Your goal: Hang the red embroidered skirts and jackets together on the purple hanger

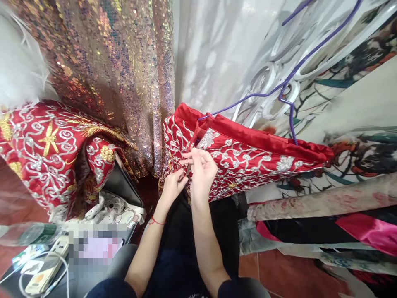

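A red embroidered garment (245, 155) with silver scrolls and a plain red waistband hangs from a purple wire hanger (254, 95). From its waistband runs a thin red cord (194, 138), down to my fingers. My left hand (174, 185) is closed, thumb and forefinger pinching at the lower part of the cord. Just right of it and slightly higher, my right hand (202, 167) is also closed on the cord, its fingers bent in front of the garment. The cord's lower end is partly hidden by my fingers.
Another red embroidered garment (58, 157) lies over a chair at left. Behind hangs sequinned cloth (139, 62). At lower left are a plastic bottle (31, 234) and a power strip (48, 265) with cables. Patterned fabric (356, 153) and a white scrolled frame (335, 58) stand at right.
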`<state>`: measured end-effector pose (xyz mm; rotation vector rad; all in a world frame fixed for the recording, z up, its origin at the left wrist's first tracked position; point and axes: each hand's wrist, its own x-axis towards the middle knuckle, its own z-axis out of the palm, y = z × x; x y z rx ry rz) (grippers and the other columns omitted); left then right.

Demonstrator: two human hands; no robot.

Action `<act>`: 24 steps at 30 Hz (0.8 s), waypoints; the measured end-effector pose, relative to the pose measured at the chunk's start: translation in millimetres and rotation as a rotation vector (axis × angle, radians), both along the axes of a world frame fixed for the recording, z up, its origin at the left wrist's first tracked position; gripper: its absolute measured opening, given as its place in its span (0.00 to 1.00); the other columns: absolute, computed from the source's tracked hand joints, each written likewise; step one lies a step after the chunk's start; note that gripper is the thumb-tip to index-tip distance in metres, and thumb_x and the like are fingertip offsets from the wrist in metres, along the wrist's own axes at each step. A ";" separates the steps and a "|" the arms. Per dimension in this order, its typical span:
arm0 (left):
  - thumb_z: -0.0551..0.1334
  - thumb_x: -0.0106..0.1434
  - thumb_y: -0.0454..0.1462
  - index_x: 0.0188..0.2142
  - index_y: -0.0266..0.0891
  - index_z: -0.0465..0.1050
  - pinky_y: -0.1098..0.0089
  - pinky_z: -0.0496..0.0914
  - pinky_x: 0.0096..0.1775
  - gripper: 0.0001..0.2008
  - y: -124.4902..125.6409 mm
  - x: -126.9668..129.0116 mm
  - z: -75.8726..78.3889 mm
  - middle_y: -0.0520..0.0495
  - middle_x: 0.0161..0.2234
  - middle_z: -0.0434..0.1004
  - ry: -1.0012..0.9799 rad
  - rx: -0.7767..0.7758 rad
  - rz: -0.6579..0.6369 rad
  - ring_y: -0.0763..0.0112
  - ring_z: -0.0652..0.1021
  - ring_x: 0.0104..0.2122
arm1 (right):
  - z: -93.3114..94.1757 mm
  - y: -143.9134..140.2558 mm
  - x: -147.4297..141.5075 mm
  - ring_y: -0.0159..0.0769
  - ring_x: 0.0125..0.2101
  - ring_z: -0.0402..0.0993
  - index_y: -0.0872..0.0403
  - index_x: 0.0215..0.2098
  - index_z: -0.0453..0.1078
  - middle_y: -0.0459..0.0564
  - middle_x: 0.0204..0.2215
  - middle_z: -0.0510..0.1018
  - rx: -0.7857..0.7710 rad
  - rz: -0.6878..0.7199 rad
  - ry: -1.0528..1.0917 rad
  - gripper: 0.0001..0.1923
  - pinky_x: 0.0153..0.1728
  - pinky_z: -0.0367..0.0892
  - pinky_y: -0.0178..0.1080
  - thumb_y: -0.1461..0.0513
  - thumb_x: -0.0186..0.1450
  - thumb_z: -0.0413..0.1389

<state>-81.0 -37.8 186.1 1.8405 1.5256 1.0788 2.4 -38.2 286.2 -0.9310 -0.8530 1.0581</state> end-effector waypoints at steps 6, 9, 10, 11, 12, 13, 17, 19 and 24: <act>0.60 0.65 0.41 0.29 0.41 0.63 0.72 0.61 0.31 0.10 4.4 -18.5 31.6 0.56 0.24 0.66 0.033 0.030 0.034 0.75 0.68 0.24 | 4.6 -8.8 65.2 0.33 0.25 0.79 0.53 0.40 0.75 0.48 0.32 0.83 0.246 -0.099 -0.503 0.10 0.32 0.74 0.39 0.56 0.69 0.56; 0.61 0.66 0.44 0.33 0.41 0.66 0.72 0.63 0.30 0.10 16.0 -31.2 62.8 0.54 0.27 0.70 -0.113 0.251 0.109 0.74 0.69 0.25 | 13.9 -16.4 132.1 0.37 0.32 0.78 0.52 0.33 0.75 0.49 0.30 0.81 0.513 -0.633 -0.890 0.08 0.39 0.73 0.43 0.60 0.68 0.56; 0.61 0.66 0.44 0.34 0.41 0.66 0.72 0.63 0.30 0.09 23.1 -34.7 74.6 0.53 0.29 0.71 -0.155 0.350 0.171 0.74 0.70 0.26 | 19.0 -17.7 156.6 0.39 0.33 0.77 0.52 0.34 0.75 0.51 0.30 0.80 0.581 -0.804 -0.956 0.07 0.39 0.72 0.44 0.60 0.68 0.56; 0.61 0.66 0.43 0.36 0.41 0.67 0.71 0.65 0.32 0.08 32.3 -37.7 86.6 0.51 0.31 0.72 -0.176 0.447 0.232 0.72 0.72 0.29 | 24.3 -18.4 180.5 0.41 0.35 0.77 0.53 0.37 0.76 0.53 0.33 0.80 0.615 -0.964 -0.993 0.06 0.38 0.71 0.44 0.60 0.67 0.57; 0.61 0.67 0.43 0.39 0.41 0.68 0.69 0.67 0.36 0.08 43.6 -40.1 98.5 0.49 0.35 0.73 -0.185 0.542 0.282 0.70 0.73 0.33 | 29.4 -18.4 203.0 0.45 0.39 0.77 0.53 0.42 0.76 0.57 0.37 0.79 0.609 -1.047 -1.039 0.09 0.37 0.70 0.45 0.59 0.67 0.58; 0.61 0.67 0.43 0.44 0.40 0.68 0.67 0.68 0.42 0.11 56.8 -41.9 109.8 0.45 0.41 0.74 -0.184 0.608 0.302 0.68 0.74 0.40 | 33.7 -17.7 223.1 0.48 0.43 0.76 0.54 0.48 0.75 0.60 0.42 0.79 0.587 -1.048 -1.105 0.15 0.39 0.70 0.46 0.57 0.66 0.59; 0.60 0.66 0.56 0.44 0.38 0.71 0.61 0.66 0.50 0.23 115.7 -43.7 141.9 0.45 0.43 0.73 -0.245 0.588 0.120 0.66 0.72 0.44 | 37.9 -7.9 272.1 0.45 0.39 0.78 0.55 0.48 0.74 0.58 0.40 0.80 0.405 -0.740 -1.258 0.18 0.40 0.70 0.45 0.51 0.70 0.52; 0.59 0.63 0.61 0.30 0.40 0.70 0.66 0.65 0.37 0.27 136.2 -43.3 148.0 0.52 0.28 0.67 -0.260 0.478 -0.026 0.72 0.68 0.30 | 34.5 2.0 279.6 0.42 0.35 0.77 0.55 0.40 0.75 0.56 0.34 0.81 0.373 -0.745 -1.244 0.21 0.39 0.69 0.43 0.51 0.73 0.46; 0.57 0.65 0.59 0.30 0.40 0.68 0.70 0.62 0.31 0.25 134.2 -43.1 142.0 0.55 0.25 0.65 -0.303 0.433 -0.079 0.77 0.64 0.25 | 36.6 42.0 278.0 0.44 0.31 0.72 0.53 0.32 0.70 0.57 0.29 0.76 0.390 -0.934 -1.245 0.27 0.37 0.64 0.46 0.48 0.74 0.39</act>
